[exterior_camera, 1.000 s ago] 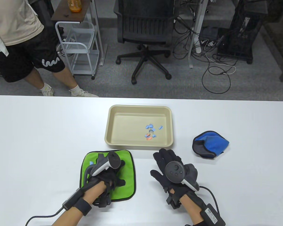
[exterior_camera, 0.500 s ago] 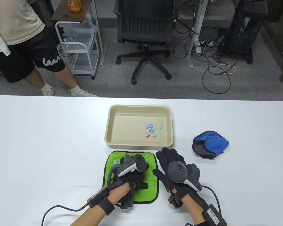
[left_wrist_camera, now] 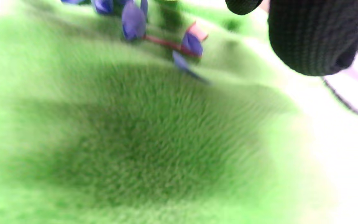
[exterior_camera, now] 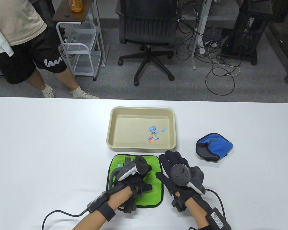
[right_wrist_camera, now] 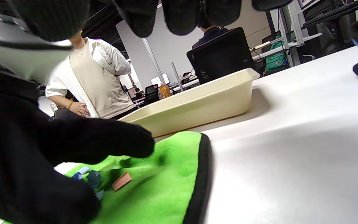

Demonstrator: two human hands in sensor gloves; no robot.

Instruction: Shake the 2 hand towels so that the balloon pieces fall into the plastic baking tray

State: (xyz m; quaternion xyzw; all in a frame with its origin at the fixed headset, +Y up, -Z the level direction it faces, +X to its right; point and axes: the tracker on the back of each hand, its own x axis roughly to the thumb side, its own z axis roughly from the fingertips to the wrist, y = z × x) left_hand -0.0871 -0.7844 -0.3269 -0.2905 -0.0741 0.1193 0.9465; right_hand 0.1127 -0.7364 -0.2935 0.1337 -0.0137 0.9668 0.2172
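A green hand towel (exterior_camera: 152,191) with a black edge lies flat just in front of the beige baking tray (exterior_camera: 115,143). My left hand (exterior_camera: 128,165) rests on top of the towel with a finger stretched out over it. Blue and pink balloon pieces (left_wrist_camera: 134,21) sit on the green towel (right_wrist_camera: 166,180) by the fingers, and one shows at its far left corner (exterior_camera: 118,165). More balloon pieces (exterior_camera: 153,134) lie inside the tray. My right hand (exterior_camera: 169,158) lies flat on the table, fingers straight, touching the towel's right edge. A blue towel (exterior_camera: 214,146) lies crumpled to the right.
A person (exterior_camera: 26,43) stands beyond the table's far left corner, and an office chair (exterior_camera: 147,28) is behind the far edge. The white tabletop (exterior_camera: 50,143) stretches wide to the left of the tray and towel.
My left hand slid the green towel to the right, from the front left to right beside my right hand. The right hand shifted slightly right and has stayed flat.
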